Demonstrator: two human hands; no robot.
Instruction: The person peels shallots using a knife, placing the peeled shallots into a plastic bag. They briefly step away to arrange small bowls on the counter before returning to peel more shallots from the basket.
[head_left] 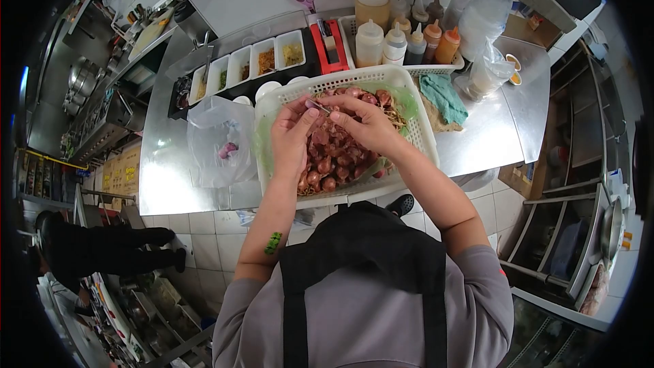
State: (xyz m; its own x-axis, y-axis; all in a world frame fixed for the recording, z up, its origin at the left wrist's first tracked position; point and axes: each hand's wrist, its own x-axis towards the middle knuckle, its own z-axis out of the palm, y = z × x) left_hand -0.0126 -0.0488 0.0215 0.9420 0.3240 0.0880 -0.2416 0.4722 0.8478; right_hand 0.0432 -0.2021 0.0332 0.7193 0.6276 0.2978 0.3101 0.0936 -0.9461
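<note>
My left hand [293, 131] is closed around a small purple shallot [311, 103], gripped between thumb and fingertips. In the fingers of my right hand [366, 123] is a small knife [323, 108], its thin metal blade against the shallot; the handle is mostly hidden. Both hands are above a white plastic basket [428, 138] lined with green plastic. Many unpeeled shallots [330, 163] and loose skins fill it. Left of the basket stands a clear plastic bag [204, 126] with a few peeled purple shallots [228, 150] inside.
Behind the basket are white containers of chopped ingredients [266, 61], a red tape dispenser [331, 48] and squeeze bottles [368, 42]. A green cloth [443, 97] lies to the right, near tied plastic bags [485, 17]. Another person [102, 245] in dark clothes is at the left.
</note>
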